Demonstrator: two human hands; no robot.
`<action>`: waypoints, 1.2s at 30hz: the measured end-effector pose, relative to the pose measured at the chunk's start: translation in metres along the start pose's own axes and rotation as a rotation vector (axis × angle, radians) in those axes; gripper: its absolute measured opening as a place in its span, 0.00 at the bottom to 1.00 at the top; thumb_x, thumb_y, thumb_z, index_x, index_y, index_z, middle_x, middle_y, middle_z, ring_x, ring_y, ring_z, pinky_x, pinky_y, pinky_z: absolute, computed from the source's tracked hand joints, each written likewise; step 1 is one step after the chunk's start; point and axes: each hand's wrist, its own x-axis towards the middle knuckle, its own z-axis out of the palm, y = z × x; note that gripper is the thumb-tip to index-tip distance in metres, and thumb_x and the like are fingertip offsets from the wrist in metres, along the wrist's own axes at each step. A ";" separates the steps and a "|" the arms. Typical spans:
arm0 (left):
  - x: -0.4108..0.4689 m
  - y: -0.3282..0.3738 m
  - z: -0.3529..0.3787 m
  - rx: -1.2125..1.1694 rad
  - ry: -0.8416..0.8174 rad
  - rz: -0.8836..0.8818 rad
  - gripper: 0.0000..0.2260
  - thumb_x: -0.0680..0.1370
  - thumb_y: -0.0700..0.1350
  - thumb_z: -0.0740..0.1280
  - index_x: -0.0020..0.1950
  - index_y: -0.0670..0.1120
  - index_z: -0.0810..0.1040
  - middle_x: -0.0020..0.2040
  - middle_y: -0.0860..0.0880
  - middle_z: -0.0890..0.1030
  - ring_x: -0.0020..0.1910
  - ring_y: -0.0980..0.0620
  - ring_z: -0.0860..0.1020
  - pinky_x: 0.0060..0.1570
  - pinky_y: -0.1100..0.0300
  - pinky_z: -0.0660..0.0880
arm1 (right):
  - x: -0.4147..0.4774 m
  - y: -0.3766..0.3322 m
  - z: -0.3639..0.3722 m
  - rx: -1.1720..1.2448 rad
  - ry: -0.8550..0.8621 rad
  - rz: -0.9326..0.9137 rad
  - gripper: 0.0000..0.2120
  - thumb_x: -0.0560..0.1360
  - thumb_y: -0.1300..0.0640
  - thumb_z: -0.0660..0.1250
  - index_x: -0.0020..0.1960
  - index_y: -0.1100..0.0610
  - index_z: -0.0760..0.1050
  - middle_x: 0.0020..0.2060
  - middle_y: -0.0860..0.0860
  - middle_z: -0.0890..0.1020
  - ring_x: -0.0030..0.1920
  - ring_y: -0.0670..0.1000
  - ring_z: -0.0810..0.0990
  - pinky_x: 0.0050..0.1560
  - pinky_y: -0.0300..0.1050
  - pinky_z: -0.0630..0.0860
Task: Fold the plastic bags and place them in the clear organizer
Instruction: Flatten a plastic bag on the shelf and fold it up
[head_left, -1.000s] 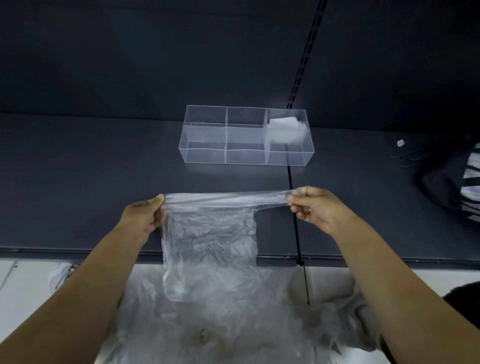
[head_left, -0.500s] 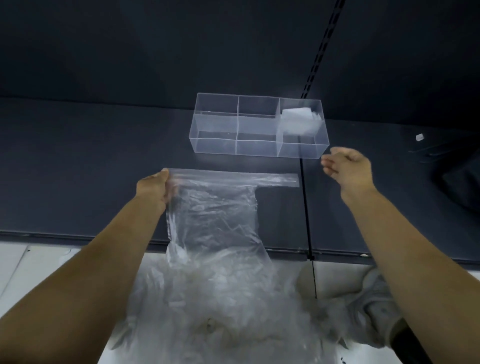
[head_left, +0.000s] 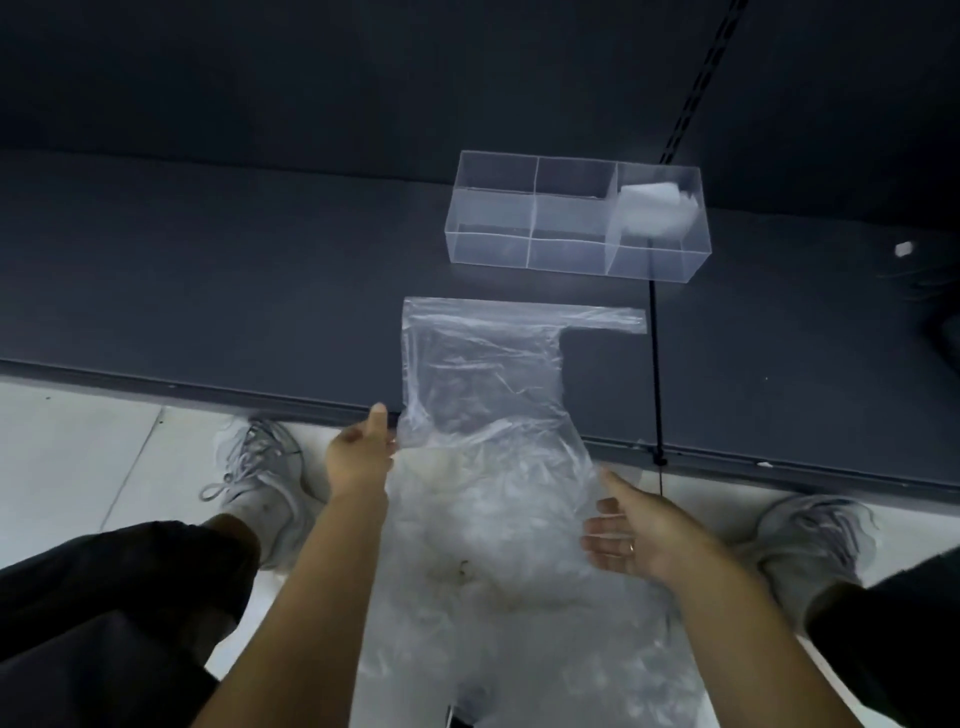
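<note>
Head view, plastic bag (head_left: 483, 374) released flat on shelf (head_left: 208, 286), left hand (head_left: 361, 460) and right hand (head_left: 636, 538) lowered, fingers (head_left: 605, 545) spread.

one organizer (head_left: 488, 248), two hands (head_left: 358, 460) (head_left: 641, 540), two shoes (head_left: 260, 480) (head_left: 810, 530)

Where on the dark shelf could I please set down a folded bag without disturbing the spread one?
The widest bare stretch of shelf lies left of the spread bag and clear organizer. A smaller patch sits right of the bag, under its handle strip. The front edge is crowded: left hand and right hand flank the overhanging bag.
</note>
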 end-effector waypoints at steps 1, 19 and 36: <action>-0.004 -0.001 0.000 0.007 -0.051 -0.073 0.15 0.78 0.53 0.66 0.39 0.43 0.75 0.40 0.44 0.80 0.38 0.49 0.78 0.36 0.59 0.74 | 0.000 0.004 0.003 0.090 -0.058 0.028 0.23 0.73 0.42 0.69 0.51 0.63 0.72 0.47 0.61 0.81 0.42 0.60 0.83 0.35 0.51 0.81; -0.012 0.000 -0.007 -0.185 -0.197 -0.247 0.08 0.75 0.47 0.72 0.46 0.44 0.76 0.40 0.49 0.80 0.38 0.56 0.78 0.37 0.65 0.75 | -0.015 -0.030 -0.037 0.276 0.274 -0.654 0.04 0.73 0.70 0.69 0.46 0.64 0.79 0.25 0.48 0.81 0.24 0.41 0.77 0.29 0.31 0.75; -0.030 -0.006 0.027 0.314 -0.108 0.251 0.15 0.78 0.47 0.66 0.32 0.45 0.76 0.25 0.50 0.77 0.27 0.54 0.74 0.37 0.61 0.69 | 0.033 -0.050 -0.059 0.109 0.672 -0.614 0.07 0.76 0.61 0.66 0.48 0.66 0.79 0.32 0.51 0.80 0.30 0.48 0.75 0.31 0.40 0.76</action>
